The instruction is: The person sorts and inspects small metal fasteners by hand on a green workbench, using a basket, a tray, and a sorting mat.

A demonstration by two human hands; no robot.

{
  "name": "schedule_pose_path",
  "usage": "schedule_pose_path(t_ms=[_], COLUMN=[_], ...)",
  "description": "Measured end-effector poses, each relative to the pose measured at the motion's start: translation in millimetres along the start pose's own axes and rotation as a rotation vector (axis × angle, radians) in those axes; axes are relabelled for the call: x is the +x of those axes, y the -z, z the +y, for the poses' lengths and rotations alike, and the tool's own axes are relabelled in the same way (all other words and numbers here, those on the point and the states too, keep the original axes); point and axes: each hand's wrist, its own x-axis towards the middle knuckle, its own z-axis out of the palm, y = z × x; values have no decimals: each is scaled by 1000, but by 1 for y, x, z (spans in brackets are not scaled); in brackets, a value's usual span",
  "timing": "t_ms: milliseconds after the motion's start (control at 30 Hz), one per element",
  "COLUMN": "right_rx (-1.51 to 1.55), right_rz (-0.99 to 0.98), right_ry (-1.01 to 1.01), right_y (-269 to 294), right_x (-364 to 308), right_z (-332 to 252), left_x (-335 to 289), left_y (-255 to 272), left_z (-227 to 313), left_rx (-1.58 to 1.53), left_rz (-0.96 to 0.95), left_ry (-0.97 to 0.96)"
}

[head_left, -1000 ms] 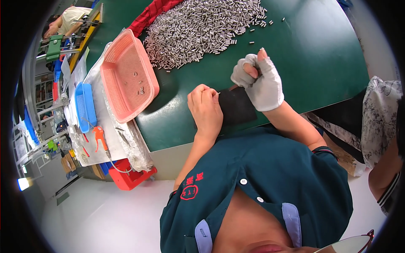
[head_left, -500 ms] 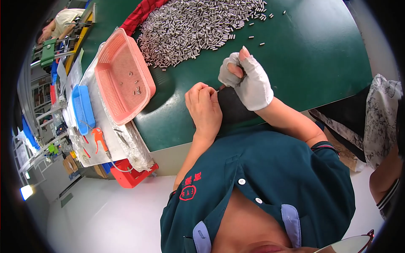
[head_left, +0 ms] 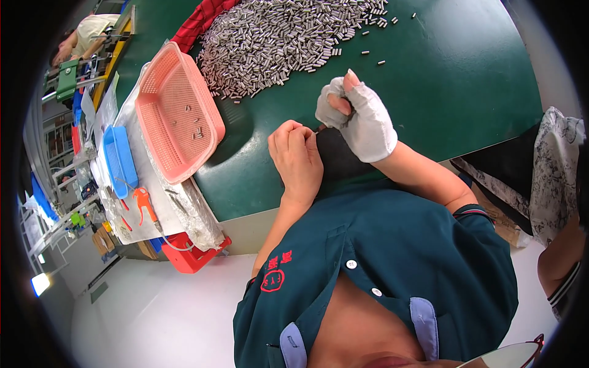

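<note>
My left hand [head_left: 297, 158] is bare and closed, its fingers curled at the left edge of a black pad-like piece [head_left: 336, 156] at the table's near edge. What its fingertips grip, if anything, is hidden. My right hand [head_left: 362, 119] wears a white glove with bare fingertips showing. Its fingers are curled in, above the far right part of the black piece, and anything inside them is out of sight. Beyond both hands, a large heap of small shiny metal pins [head_left: 276, 46] lies on the green table [head_left: 454, 80].
On the left stands a pink perforated basket [head_left: 211, 116] with several pins in it. Beside it are a blue tray [head_left: 120, 161], an orange air gun [head_left: 144, 205] and a red bin [head_left: 191, 254]. Red checked cloth [head_left: 199, 24] borders the heap. Another person's arm [head_left: 561, 251] shows at right.
My right hand has shifted very slightly to the left, still curled. My left hand stays in place against the black piece.
</note>
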Motion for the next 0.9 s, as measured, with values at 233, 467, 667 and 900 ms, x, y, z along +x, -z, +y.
schedule_pose_path(t_ms=[233,467,667,900], right_rx=[-27,-14,20,7], right_rz=[-4,-19,-32,-24], right_ry=[-10,-10,-7,-14], right_y=[1,2,5,4], right_x=[0,0,1,1], right_z=[1,1,-1,0], left_x=[0,0,0,-1], left_y=[-1,-2,-1,-2], left_z=[0,-1,1,0], left_rx=[-6,-11,-1,-4], left_rz=[-5,21,17,11], left_ry=[0,-11,-4,-4])
